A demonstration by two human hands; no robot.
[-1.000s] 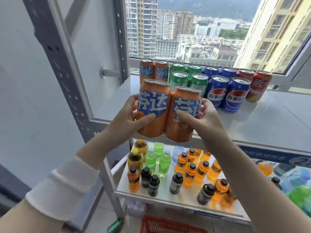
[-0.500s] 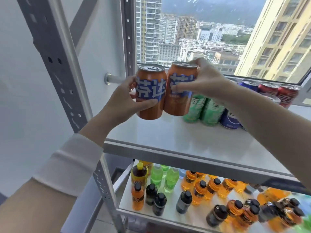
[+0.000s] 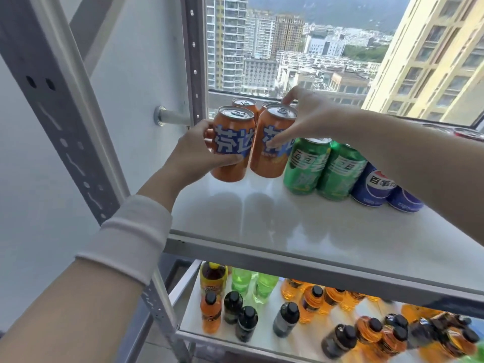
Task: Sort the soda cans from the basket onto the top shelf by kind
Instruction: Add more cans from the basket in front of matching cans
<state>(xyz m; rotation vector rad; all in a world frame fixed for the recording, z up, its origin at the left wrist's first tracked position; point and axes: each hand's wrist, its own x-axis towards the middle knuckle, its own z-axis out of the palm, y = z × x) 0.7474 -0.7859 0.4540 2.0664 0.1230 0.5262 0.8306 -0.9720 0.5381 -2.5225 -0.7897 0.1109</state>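
Glossy top shelf (image 3: 288, 226): the left hand (image 3: 193, 155) wraps the left Fanta can (image 3: 233, 142), the right hand (image 3: 311, 119) clasps the right Fanta can (image 3: 269, 163). Probably heavy, rigid, slick; grip mid-wall.

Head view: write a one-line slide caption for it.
Left hand and right hand grip two orange cans at the top shelf, beside the green cans.

left hand (image 3: 193, 155) gripping orange can (image 3: 233, 150), right hand (image 3: 309, 119) gripping another (image 3: 272, 148)
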